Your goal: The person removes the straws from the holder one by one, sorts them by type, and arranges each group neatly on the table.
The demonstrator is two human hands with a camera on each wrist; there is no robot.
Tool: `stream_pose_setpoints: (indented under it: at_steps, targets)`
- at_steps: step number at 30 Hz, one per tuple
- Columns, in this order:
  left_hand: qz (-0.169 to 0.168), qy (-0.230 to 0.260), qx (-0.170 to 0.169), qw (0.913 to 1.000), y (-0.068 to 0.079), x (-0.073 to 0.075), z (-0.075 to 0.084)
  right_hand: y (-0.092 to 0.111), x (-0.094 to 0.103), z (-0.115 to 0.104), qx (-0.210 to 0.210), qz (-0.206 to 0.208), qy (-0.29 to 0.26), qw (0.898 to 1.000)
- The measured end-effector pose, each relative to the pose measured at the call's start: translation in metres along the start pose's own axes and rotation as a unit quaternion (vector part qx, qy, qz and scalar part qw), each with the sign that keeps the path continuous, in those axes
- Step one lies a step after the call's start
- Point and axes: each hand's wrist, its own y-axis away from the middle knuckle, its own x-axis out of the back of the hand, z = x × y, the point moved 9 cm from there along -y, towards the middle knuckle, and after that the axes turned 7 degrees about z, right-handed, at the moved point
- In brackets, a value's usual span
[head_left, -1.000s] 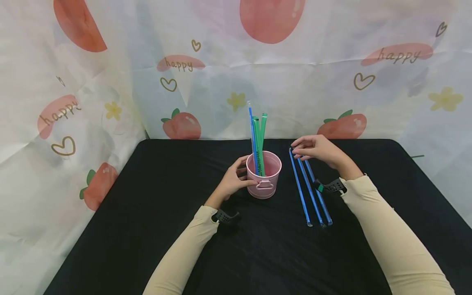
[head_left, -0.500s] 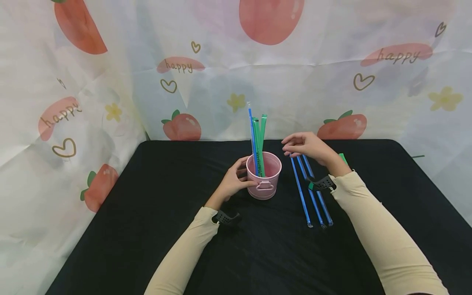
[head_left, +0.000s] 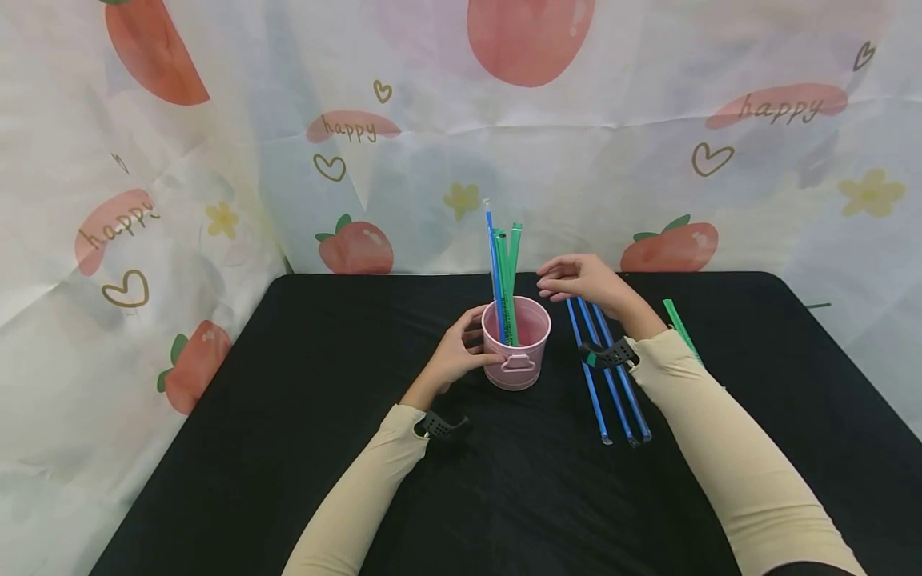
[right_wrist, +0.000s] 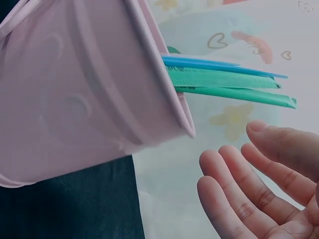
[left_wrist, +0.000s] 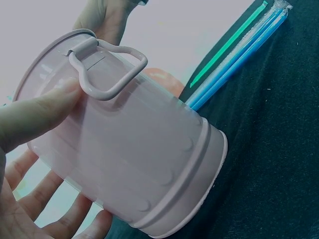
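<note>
A small pink bucket (head_left: 509, 376) with a side handle stands on the table. My left hand (head_left: 454, 350) grips it from the left, thumb near the handle in the left wrist view and fingers round the other side. Out of the bucket rise a blue straw (head_left: 493, 260) in a clear wrapper and several green wrapped straws (right_wrist: 229, 93). My right hand (head_left: 582, 282) hovers right of the bucket, fingers loosely bent. Between its thumb and fingertips the right wrist view shows nothing. Under its wrist lie three blue wrapped straws (head_left: 593, 392), side by side.
Right of the blue straws, a green wrapped straw (head_left: 680, 325) lies on the black tablecloth (head_left: 302, 336), partly behind the right sleeve (head_left: 742, 448). A printed curtain (head_left: 562, 160) hangs behind the table's far edge.
My right hand has moved left from the far ends of the blue straws toward the bucket, uncovering the green straw on the table. The left hand and bucket stay put.
</note>
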Motion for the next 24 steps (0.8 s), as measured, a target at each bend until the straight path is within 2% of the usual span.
stream_pose_setpoints:
  at_steps: [2,13,20,24]
  targets:
    - [0.001,0.000,-0.005,1.0000,0.003,0.000,0.006,-0.001,-0.002,-0.002,0.002,0.000,0.003,1.000]
    - [-0.001,0.004,-0.004,1.0000,0.003,0.000,0.008,-0.007,-0.010,-0.005,0.004,-0.005,0.003,1.000]
    - [0.016,-0.004,-0.015,0.9997,-0.009,0.001,-0.016,-0.007,-0.016,-0.011,-0.001,-0.008,0.007,1.000]
    - [0.007,0.010,-0.007,0.9999,-0.005,0.001,-0.009,-0.007,-0.018,-0.014,-0.001,-0.010,0.011,1.000]
